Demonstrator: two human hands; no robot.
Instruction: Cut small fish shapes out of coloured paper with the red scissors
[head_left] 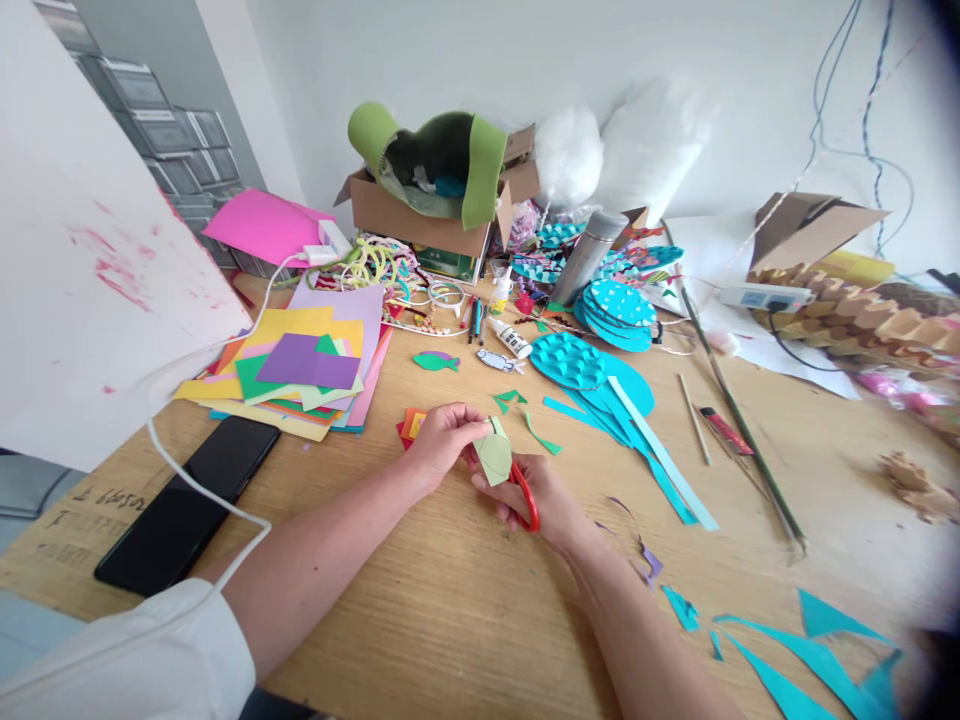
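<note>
Pinching the pale green paper piece [493, 462] near its far left edge, your left hand [444, 440] has thumb and fingers closed on it. Your right hand [550, 495] is wrapped around the red-handled scissors [531, 500], with the loop showing beside its thumb; the blades are hidden, so you cannot tell whether they are parted.

The paper sits between your two hands, just right of the left thumb tip and just beyond the right thumb. Its long axis runs roughly away from you, and a thin drawn line curves across its face. Both hands are close to it: the left grips the far part, while the right is nearer the lower end, with the scissors at the right edge. That placing of edge against scissors looks like the relation that matters most.

Just beyond your left hand lie orange and red paper pieces [413, 424]; farther out is a green fish cutout [435, 361]. Green paper scraps [511, 399] lie beyond the held paper. To the right of your right hand are purple snippets [651, 563] on the desk [465, 620].
</note>
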